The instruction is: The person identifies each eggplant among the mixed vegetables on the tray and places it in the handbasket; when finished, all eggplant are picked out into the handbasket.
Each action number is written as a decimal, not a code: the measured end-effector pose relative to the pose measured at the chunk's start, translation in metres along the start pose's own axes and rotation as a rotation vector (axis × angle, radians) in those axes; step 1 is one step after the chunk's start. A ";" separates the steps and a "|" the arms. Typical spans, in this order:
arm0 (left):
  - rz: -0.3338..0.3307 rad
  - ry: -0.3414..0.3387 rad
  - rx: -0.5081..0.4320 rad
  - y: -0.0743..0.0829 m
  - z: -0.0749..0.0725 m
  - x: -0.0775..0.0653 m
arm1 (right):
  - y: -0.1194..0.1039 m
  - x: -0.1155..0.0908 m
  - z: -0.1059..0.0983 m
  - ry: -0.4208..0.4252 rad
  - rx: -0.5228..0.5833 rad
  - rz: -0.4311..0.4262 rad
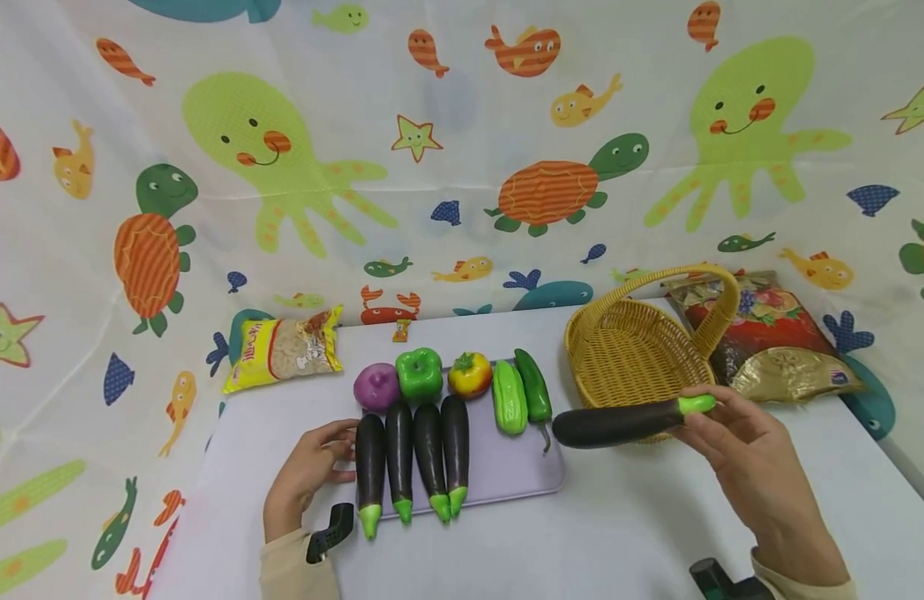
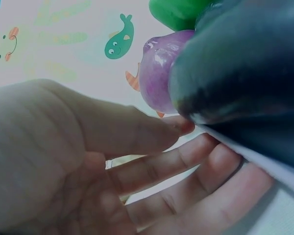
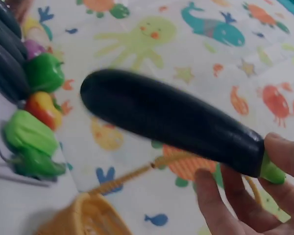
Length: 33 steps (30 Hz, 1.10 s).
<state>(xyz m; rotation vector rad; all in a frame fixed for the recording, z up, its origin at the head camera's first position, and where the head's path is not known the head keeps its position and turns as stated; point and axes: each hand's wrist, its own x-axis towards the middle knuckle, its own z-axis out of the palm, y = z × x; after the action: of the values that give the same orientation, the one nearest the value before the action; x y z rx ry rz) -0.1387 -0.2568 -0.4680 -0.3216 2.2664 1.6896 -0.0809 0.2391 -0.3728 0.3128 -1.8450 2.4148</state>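
Pinching eggplant (image 1: 615,424) by stem end (image 1: 692,405), right hand (image 1: 757,467) held long axis near-level, blunt tip (image 1: 565,428) leftward; left hand (image 1: 310,467) lay relaxed.

A head-worn camera looks forward and down across the bench (image 1: 619,533); at close range, wrist cameras peer past the left hand (image 1: 312,467) and right hand (image 1: 761,475) toward a patterned backdrop (image 1: 462,175). All three views share the purple onion (image 1: 377,387).

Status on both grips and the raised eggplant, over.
Right grip pinching eggplant by its green end, aloft. Left grip relaxed beside tray. Basket close by; nothing visibly in the way.
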 end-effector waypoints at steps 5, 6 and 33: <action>-0.001 0.004 -0.004 0.001 -0.002 0.000 | -0.009 0.029 -0.024 0.017 0.045 0.043; -0.001 0.005 -0.005 0.001 -0.002 0.000 | -0.010 0.036 -0.027 0.035 0.028 0.059; -0.006 0.016 0.001 -0.003 0.000 0.002 | 0.054 0.206 -0.048 -0.448 -0.558 0.745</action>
<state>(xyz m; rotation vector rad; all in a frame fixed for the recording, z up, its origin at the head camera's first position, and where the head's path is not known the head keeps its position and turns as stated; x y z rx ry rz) -0.1395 -0.2573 -0.4718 -0.3426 2.2750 1.6885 -0.2976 0.2589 -0.3918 0.1289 -3.2022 2.1287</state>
